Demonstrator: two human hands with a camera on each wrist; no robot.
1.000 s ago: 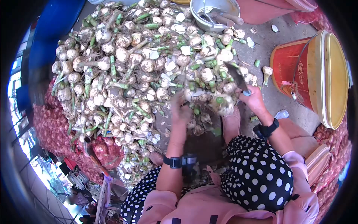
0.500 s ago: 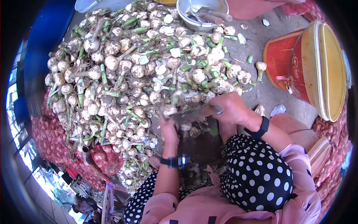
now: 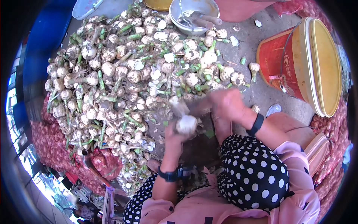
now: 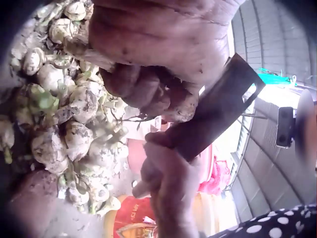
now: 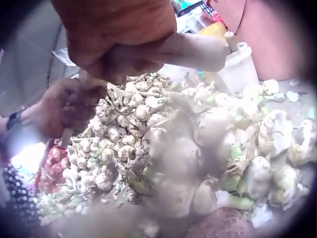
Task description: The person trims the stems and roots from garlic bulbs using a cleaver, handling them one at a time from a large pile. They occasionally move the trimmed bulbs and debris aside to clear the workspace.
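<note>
Blurred by motion, a pale garlic bulb (image 3: 186,124) shows at the fingers of my left hand (image 3: 173,141). The left wrist view has the fingers of that hand (image 4: 153,54) curled, with thin roots poking out below them; most of what they grip is hidden. My right hand (image 3: 229,106) grips a knife by its handle (image 5: 193,51). Its broad dark blade (image 4: 213,114) reaches from the right fist toward the left hand, and is smeared by motion in the head view. A big heap of garlic (image 3: 123,74) with cut green stems lies beyond both hands.
A red and yellow bucket (image 3: 283,63) stands to the right. Behind the heap sits a white bowl (image 3: 194,15) holding handled tools. Red net sacks (image 3: 52,145) line the left side. A dotted-cloth knee (image 3: 253,171) is close below the right forearm.
The left hand came back from the heap toward the body with a bulb. The right hand swung the knife left to it, then drew slightly back. The view shifted a little.
</note>
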